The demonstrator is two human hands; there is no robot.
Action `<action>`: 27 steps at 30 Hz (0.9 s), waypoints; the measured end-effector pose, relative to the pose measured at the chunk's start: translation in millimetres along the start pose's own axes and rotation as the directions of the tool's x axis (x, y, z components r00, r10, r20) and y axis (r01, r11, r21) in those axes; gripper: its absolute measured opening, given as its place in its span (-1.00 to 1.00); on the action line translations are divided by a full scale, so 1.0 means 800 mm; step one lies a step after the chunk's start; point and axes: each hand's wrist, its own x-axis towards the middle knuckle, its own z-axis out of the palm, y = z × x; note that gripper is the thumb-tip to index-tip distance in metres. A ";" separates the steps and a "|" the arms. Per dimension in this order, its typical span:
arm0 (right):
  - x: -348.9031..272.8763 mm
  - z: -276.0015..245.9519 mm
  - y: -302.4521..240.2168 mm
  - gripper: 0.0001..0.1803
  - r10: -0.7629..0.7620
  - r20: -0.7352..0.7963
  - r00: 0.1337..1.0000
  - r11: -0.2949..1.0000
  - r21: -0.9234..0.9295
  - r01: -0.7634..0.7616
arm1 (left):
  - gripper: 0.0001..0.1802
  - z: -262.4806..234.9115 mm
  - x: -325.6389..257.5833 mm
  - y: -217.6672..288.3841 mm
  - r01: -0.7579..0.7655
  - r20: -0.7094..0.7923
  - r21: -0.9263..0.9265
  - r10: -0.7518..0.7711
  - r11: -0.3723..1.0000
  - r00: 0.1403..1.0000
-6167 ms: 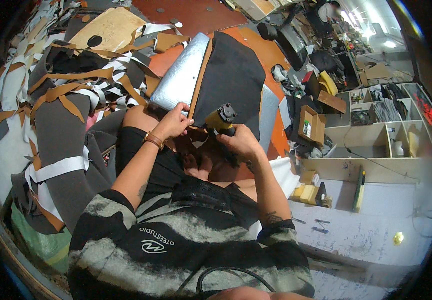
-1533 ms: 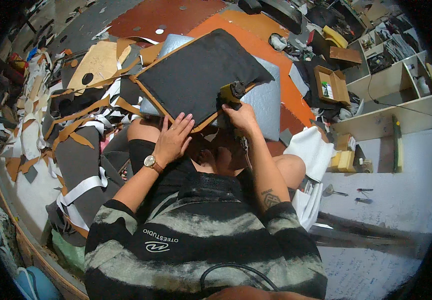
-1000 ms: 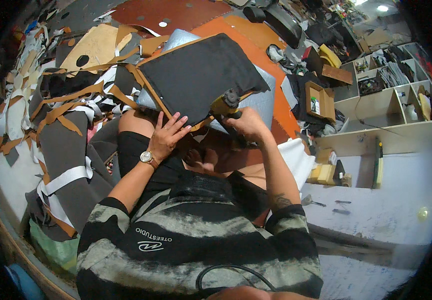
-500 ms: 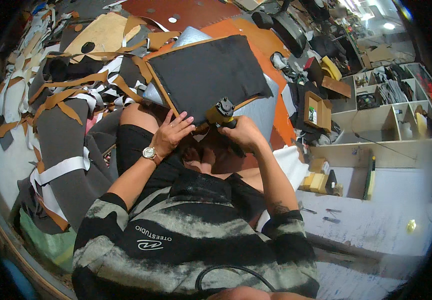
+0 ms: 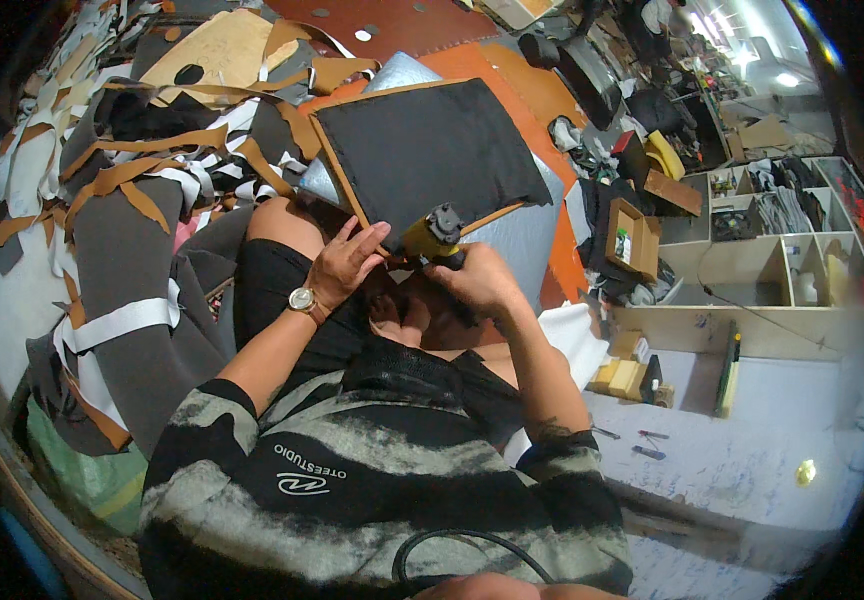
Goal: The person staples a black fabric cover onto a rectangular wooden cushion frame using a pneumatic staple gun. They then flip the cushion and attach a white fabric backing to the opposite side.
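Left hand flat, fingers spread, on near edge of black fabric-covered panel; right hand clamped around yellow staple gun at that edge.

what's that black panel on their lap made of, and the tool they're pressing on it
The black panel looks like matte woven fabric stretched over a thin brown board, which shows as a tan rim along its edges. The tool in the right hand seems to have a yellow body, plastic or painted metal, with a dark metal head.
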 end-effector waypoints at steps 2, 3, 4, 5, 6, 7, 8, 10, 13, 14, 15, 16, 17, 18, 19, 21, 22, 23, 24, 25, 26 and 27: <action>0.001 0.001 -0.011 -0.47 -0.006 -0.006 1.000 0.999 -0.039 0.006 | -0.10 0.000 -0.002 -0.005 0.049 -0.041 -0.016 -0.049 0.999 0.998; -0.004 -0.001 -0.016 -0.46 -0.006 -0.001 1.000 1.000 -0.026 0.006 | -0.08 0.000 -0.004 -0.007 0.072 -0.061 -0.024 -0.074 0.997 0.995; -0.005 -0.003 -0.021 -0.45 -0.008 0.006 1.000 1.000 -0.014 0.008 | -0.07 0.000 -0.004 -0.009 0.071 -0.076 -0.031 -0.073 0.997 0.994; -0.004 -0.004 -0.023 -0.45 -0.018 0.009 1.000 1.000 0.021 0.018 | -0.06 0.001 -0.003 -0.009 0.069 -0.092 -0.038 -0.072 0.997 0.993; -0.003 -0.007 -0.023 -0.45 -0.028 0.013 1.000 0.998 0.056 0.028 | -0.05 0.001 -0.004 -0.009 0.067 -0.108 -0.045 -0.072 0.997 0.992; -0.002 -0.009 -0.024 -0.44 -0.037 0.015 0.999 0.995 0.092 0.036 | -0.02 0.002 -0.005 -0.009 0.080 -0.108 -0.035 -0.083 0.996 0.991; 0.000 -0.010 -0.027 -0.44 -0.052 0.003 0.999 0.994 0.094 0.052 | 0.00 0.002 -0.006 -0.008 0.092 -0.109 -0.024 -0.094 0.995 0.990; 0.003 -0.010 -0.035 -0.43 -0.078 -0.021 0.997 0.992 0.100 0.080 | 0.07 0.001 -0.005 -0.009 0.125 -0.124 0.006 -0.123 0.992 0.985; 0.013 -0.002 -0.044 -0.48 -0.037 -0.043 0.998 0.999 0.026 0.038 | 0.19 -0.003 -0.002 -0.010 0.243 -0.137 0.010 -0.239 0.970 0.961; 0.015 0.000 -0.040 -0.47 -0.075 -0.048 0.996 0.994 0.078 0.079 | 0.23 -0.003 -0.002 -0.006 0.317 -0.116 -0.021 -0.318 0.948 0.941; 0.017 0.002 -0.033 -0.47 -0.112 -0.056 0.992 0.984 0.129 0.119 | 0.28 -0.004 0.000 -0.005 0.390 -0.092 -0.052 -0.393 0.919 0.915; 0.017 0.000 -0.035 -0.46 -0.154 -0.061 0.986 0.970 0.180 0.162 | 0.30 -0.002 -0.002 -0.009 0.421 -0.103 -0.067 -0.426 0.905 0.899; 0.019 -0.003 -0.039 -0.47 -0.121 -0.028 0.992 0.974 0.191 0.124 | 0.32 0.000 -0.002 -0.013 0.450 -0.113 -0.082 -0.457 0.889 0.882; 0.020 -0.008 -0.044 -0.48 -0.089 0.006 0.996 0.976 0.202 0.086 | 0.35 0.001 -0.003 -0.017 0.479 -0.123 -0.099 -0.488 0.872 0.864; 0.019 -0.012 -0.047 -0.48 -0.047 0.037 0.998 0.976 0.215 0.038 | 0.36 0.000 0.000 -0.014 0.485 -0.108 -0.136 -0.500 0.864 0.859; 0.028 -0.005 -0.050 -0.48 -0.015 0.020 1.000 0.992 0.128 0.012 | 0.39 -0.002 0.005 -0.009 0.497 -0.075 -0.208 -0.520 0.842 0.851; 0.032 -0.003 -0.055 -0.47 -0.008 0.010 1.000 0.997 0.081 0.007 | 0.40 -0.001 0.002 -0.013 0.499 -0.079 -0.205 -0.522 0.842 0.849; 0.031 -0.003 -0.057 -0.47 -0.036 -0.012 0.999 0.996 0.078 0.037 | 0.41 0.001 0.000 -0.017 0.500 -0.083 -0.201 -0.524 0.842 0.848; 0.029 -0.002 -0.059 -0.46 -0.064 -0.034 0.997 0.995 0.075 0.067 | 0.42 0.002 -0.002 -0.020 0.502 -0.087 -0.198 -0.525 0.842 0.846; 0.030 -0.001 -0.060 -0.45 -0.092 -0.055 0.994 0.993 0.074 0.096 | 0.42 0.002 -0.002 -0.021 0.505 -0.088 -0.206 -0.530 0.838 0.844; 0.033 -0.001 -0.060 -0.43 -0.080 -0.047 0.996 0.992 0.091 0.084 | 0.43 0.003 -0.002 -0.021 0.508 -0.089 -0.213 -0.534 0.835 0.841; 0.038 -0.003 -0.058 -0.42 -0.067 -0.039 0.997 0.992 0.108 0.071 | 0.44 0.004 -0.002 -0.020 0.510 -0.089 -0.221 -0.538 0.831 0.838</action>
